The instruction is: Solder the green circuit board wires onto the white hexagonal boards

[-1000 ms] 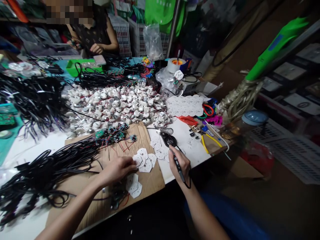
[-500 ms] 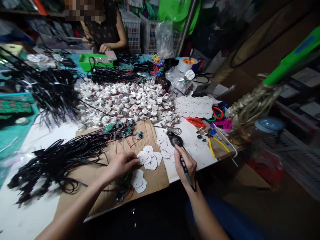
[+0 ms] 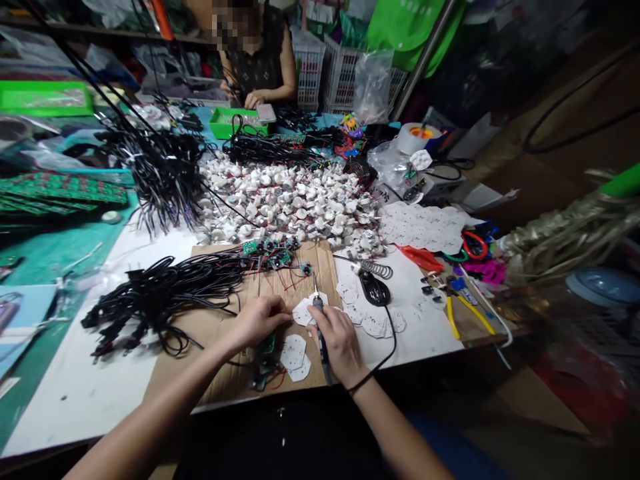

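Observation:
My right hand point(image 3: 341, 339) is closed around a soldering iron point(image 3: 323, 350), whose metal tip points away from me over the cardboard point(image 3: 225, 373). Beneath the iron lie white angular plates with small holes point(image 3: 301, 312). My left hand point(image 3: 261, 321) has its thumb and fingers pinched together at the left edge of these plates; whatever it holds is hidden. Two more white plates point(image 3: 293, 351) overlap just below. Partly under my left hand is a green circuit board point(image 3: 269, 345) with wires. Black cables point(image 3: 175, 293) ending in small circuit boards point(image 3: 280, 259) lie beyond it.
A large heap of white parts point(image 3: 290, 200) covers the middle of the table. At right are a black iron stand point(image 3: 375, 288) with a coil, more white plates point(image 3: 375, 321) and yellow-handled pliers point(image 3: 467, 313). Across the table sits a person point(image 3: 260, 67) behind a green tray point(image 3: 235, 125).
My right hand has brought the soldering iron leftward from the stand to the white plates near my left hand. The left hand stays pinched by the plates. The view has turned left.

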`<state>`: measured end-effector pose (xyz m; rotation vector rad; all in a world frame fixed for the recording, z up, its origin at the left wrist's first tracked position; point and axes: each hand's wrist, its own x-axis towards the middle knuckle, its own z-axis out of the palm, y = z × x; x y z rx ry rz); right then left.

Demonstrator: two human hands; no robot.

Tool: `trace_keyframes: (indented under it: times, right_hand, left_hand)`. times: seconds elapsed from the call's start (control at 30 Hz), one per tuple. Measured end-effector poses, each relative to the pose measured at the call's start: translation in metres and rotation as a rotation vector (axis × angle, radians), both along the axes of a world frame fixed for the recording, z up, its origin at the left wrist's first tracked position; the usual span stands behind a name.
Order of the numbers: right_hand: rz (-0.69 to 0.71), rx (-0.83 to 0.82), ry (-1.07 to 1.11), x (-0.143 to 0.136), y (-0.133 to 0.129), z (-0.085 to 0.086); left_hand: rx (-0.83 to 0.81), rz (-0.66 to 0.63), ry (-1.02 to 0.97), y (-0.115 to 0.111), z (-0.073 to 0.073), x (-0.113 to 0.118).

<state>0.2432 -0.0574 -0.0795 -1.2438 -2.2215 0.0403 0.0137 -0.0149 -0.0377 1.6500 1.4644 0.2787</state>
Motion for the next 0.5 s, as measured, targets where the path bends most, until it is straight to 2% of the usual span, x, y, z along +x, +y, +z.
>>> trace_keyframes:
  times: [0.13,0.23,0.37,0.5]
  right_hand:
    - [-0.038,-0.016,-0.006,-0.005,0.012,-0.002]
    - [-0.033,-0.032,0.010,-0.005,0.017,-0.002]
    - [-0.027,-0.049,0.085,-0.001,0.014,-0.002]
    - [-0.011,-0.037,0.084,0.008,0.006,0.001]
  left_hand:
    - [-0.099,-0.093,-0.222,-0.004,-0.001,0.003]
    - [-0.061,-0.201,-0.292,-0.004,0.002,0.008]
    - [0.082,-0.332,-0.222,-0.005,0.006,0.012]
    - [0.236,-0.389,-0.082,-0.009,0.002,0.012]
